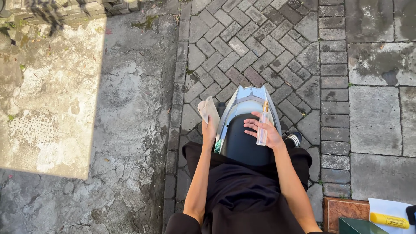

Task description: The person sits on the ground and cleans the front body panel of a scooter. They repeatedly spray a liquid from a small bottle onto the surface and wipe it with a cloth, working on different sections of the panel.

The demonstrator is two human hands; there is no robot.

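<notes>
Brick paving w/ scooter seat (pixel 242 138) in middle. Left hand (pixel 209 128) beside seat pinches beige cloth (pixel 209 110); right hand (pixel 265 132) on seat clasps clear spray bottle (pixel 263 125).

The person is wearing loose black clothing over the lap and legs, both arms showing bare below the sleeves, and a black shoe (pixel 294 138) with white stripes.
</notes>
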